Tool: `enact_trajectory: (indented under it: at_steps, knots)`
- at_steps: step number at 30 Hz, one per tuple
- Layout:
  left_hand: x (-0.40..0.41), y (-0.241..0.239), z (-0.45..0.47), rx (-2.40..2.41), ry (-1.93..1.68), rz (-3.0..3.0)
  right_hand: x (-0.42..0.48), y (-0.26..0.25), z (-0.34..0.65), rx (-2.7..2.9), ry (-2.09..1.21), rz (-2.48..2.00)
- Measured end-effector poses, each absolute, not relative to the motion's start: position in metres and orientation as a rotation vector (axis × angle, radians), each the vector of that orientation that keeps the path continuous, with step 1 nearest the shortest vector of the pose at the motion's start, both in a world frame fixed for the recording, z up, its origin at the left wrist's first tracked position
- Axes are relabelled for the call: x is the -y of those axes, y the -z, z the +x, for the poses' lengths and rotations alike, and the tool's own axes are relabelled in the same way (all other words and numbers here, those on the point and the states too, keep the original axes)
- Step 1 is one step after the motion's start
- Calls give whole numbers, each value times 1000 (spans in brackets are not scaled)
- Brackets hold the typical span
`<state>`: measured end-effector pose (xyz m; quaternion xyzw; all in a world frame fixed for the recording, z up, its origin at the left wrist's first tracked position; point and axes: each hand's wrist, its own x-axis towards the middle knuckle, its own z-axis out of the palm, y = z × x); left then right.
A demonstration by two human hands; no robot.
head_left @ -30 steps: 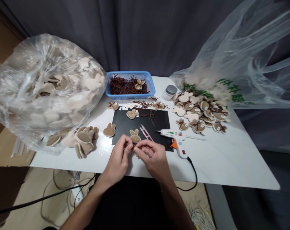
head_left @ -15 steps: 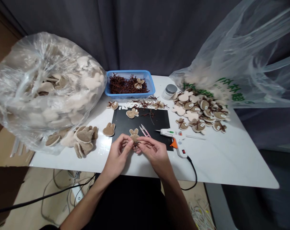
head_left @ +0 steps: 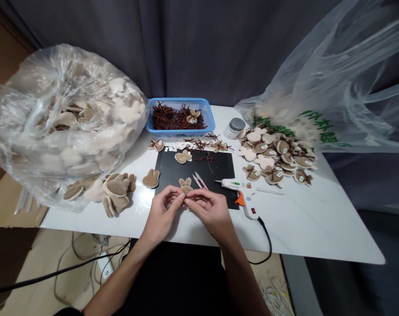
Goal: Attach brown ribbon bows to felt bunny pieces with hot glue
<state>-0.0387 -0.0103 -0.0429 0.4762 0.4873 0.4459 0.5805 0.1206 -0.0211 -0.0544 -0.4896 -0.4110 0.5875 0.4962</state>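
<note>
A small brown plush bunny head (head_left: pixel 185 185) with pale edging stands ears-up between my hands, over the near edge of a black mat (head_left: pixel 166 169). My left hand (head_left: pixel 164 208) is closed on its left side, thumb and fingers pinching its lower part. From the other side my right hand (head_left: pixel 210 210) pinches the same piece, both thumbs meeting at its bottom. My fingers hide its lower half. Just beyond lie pink-handled thread snips (head_left: pixel 199 181). To the right, a white glue gun (head_left: pixel 242 189) with an orange trigger rests on its side.
A large clear bag (head_left: pixel 70 149) of plush pieces fills the left, with loose pieces (head_left: pixel 116 191) before it. Behind the mat sits a blue basket (head_left: pixel 210 125) of brown bows. A lidded jar (head_left: pixel 235 127) and a pile of bow-tied bunnies (head_left: pixel 281 153) are on the right.
My right hand has shifted slightly left, and its fingers have drawn in so that its thumb meets the left thumb on the bunny head. The view has shifted slightly.
</note>
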Motion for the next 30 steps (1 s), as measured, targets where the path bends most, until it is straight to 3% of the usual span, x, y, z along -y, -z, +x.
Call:
enact_trajectory:
  at_steps: [23,30]
  knots:
    - [14,37,-52,-1029,-803,1303,28,44,121,1148,-1462,-1202]
    - [9,41,-46,-1118,-905,1280,19,50,128,1145,-1394,-1265]
